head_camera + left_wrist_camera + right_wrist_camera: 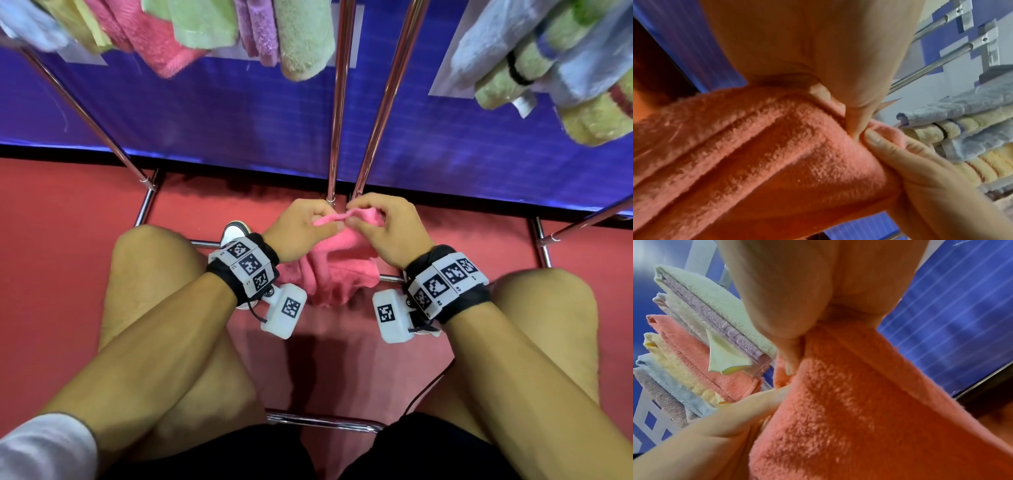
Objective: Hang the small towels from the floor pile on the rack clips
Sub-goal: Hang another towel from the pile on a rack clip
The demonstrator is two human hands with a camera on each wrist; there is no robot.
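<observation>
A small pink towel (337,263) hangs between my knees above the red floor. My left hand (303,228) pinches its top edge from the left, and my right hand (383,224) pinches the same bunched edge just beside it. In the left wrist view the pink towel (760,159) fills the frame below my left hand (851,113), with the right hand's thumb (875,139) pressed against the fold. In the right wrist view the pink towel (859,410) drapes down from my right hand (797,344). No floor pile is in view.
Several towels hang overhead: pink and green ones (191,31) at the upper left, blue and yellow ones (561,61) at the upper right. Chrome rack poles (339,102) rise just beyond my hands. A blue panel (222,113) stands behind. A white shoe (234,233) rests near a floor bar.
</observation>
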